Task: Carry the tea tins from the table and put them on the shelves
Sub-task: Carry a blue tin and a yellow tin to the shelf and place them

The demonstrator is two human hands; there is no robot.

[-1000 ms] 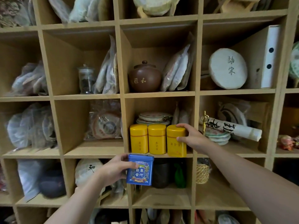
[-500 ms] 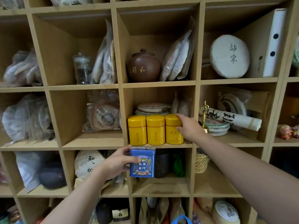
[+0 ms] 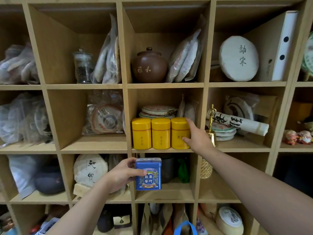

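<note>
Three yellow tea tins stand side by side at the front of the middle shelf compartment: the left one (image 3: 141, 134), the middle one (image 3: 160, 134) and the right one (image 3: 178, 131). My right hand (image 3: 198, 138) grips the right yellow tin from its right side, thumb on the front and a finger on the lid. The tin rests upright on the wooden shelf board (image 3: 162, 150). Lower down, my left hand (image 3: 120, 175) holds a blue tea tin (image 3: 148, 175) upright in the air in front of the compartment below.
Flat tea cakes (image 3: 158, 110) lie behind the yellow tins. A brass bell (image 3: 211, 128) and a paper scroll (image 3: 240, 123) sit in the compartment to the right. A brown clay jar (image 3: 149, 66) is above. Dark pots and a green object (image 3: 183, 172) fill the compartment behind the blue tin.
The right yellow tin has been pushed back into line with the other two and now stands on the board. The blue tin stays in my left hand. The view has moved closer.
</note>
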